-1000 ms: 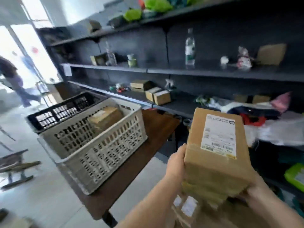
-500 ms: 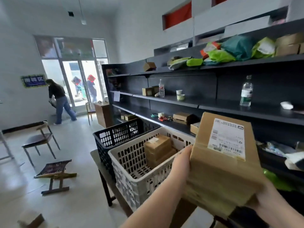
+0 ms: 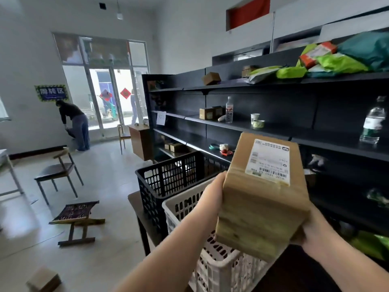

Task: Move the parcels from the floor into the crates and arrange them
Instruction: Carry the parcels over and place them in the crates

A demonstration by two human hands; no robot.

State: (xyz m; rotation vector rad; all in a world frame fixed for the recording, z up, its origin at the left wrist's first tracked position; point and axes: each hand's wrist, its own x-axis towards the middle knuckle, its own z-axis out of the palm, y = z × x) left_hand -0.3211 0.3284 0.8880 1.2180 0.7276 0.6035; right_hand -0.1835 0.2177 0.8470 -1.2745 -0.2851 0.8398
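I hold a brown cardboard parcel (image 3: 263, 203) with a white shipping label on top, up in front of me. My left hand (image 3: 212, 199) grips its left side and my right hand (image 3: 313, 230) grips its lower right corner. The parcel hangs over a white crate (image 3: 212, 268), hiding most of the crate's inside. A black crate (image 3: 168, 178) stands just behind the white one; both sit on a dark wooden table (image 3: 134, 202). Another cardboard parcel (image 3: 43, 280) lies on the floor at the lower left.
Dark shelving (image 3: 273, 127) with boxes, water bottles and bagged parcels runs along the right. A low folding stool (image 3: 76, 216) and a chair (image 3: 57, 171) stand on the floor to the left. A person (image 3: 75, 125) bends by the glass door at the back.
My view has swung up and left, bringing the room and door into sight. The parcel stays held in both hands and now sits closer over the white crate.
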